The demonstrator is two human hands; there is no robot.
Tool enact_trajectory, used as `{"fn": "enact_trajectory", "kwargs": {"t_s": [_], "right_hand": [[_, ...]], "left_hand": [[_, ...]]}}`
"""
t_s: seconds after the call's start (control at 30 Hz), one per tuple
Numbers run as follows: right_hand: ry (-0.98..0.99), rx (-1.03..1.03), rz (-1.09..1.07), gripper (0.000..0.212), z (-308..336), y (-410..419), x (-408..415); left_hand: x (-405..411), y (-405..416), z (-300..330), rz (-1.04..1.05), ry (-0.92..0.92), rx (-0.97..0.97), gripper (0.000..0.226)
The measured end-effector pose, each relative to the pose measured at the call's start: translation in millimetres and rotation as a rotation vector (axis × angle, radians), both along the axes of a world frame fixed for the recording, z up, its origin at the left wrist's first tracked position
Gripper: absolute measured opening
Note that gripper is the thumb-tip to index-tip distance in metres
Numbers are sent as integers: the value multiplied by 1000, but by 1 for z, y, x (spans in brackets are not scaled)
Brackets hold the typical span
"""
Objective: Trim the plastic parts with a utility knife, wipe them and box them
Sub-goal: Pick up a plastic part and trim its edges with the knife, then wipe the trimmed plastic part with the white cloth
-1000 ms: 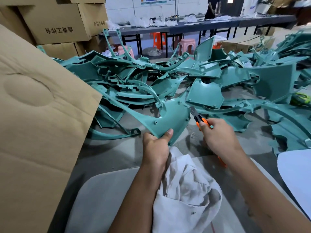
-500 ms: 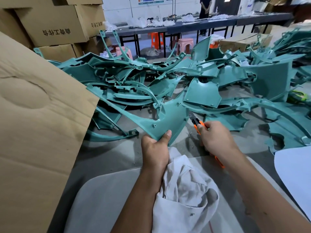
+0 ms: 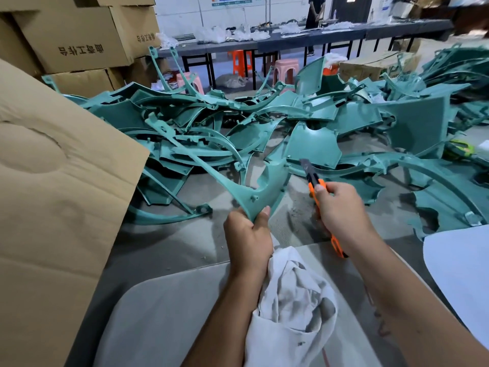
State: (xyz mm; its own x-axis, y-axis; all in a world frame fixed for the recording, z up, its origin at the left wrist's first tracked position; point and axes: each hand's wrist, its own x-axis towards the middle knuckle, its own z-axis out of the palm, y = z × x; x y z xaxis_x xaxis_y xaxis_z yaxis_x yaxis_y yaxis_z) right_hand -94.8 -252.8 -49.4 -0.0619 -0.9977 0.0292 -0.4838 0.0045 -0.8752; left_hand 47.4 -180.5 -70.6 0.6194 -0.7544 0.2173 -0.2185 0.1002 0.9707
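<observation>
Two closed grips, left hand (image 3: 247, 238) pinching teal plastic part (image 3: 267, 185) (thumb on top), right hand (image 3: 341, 207) around utility knife (image 3: 313, 181)

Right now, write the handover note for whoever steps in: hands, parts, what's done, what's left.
Left hand grips the near end of a teal plastic part, with the white rag tucked under it.
Right hand holds the orange utility knife, blade out, clear of the part's edge.
Heap of teal parts lies beyond on the floor; cardboard box flap at left.
Left: trim this part, wipe, box; heap remains.
</observation>
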Motion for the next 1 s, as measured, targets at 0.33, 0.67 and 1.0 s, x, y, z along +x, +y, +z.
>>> {"fn": "enact_trajectory", "kwargs": {"t_s": [0.33, 0.67, 1.0], "right_hand": [[-599, 57, 224, 27, 22, 15, 6], [721, -259, 190, 56, 8, 18, 7], [458, -39, 1362, 64, 23, 47, 18]], "left_hand": [[-2, 2, 3, 3, -101, -2, 11], [32, 14, 29, 71, -149, -225, 26], [68, 12, 34, 81, -198, -300, 32]]}}
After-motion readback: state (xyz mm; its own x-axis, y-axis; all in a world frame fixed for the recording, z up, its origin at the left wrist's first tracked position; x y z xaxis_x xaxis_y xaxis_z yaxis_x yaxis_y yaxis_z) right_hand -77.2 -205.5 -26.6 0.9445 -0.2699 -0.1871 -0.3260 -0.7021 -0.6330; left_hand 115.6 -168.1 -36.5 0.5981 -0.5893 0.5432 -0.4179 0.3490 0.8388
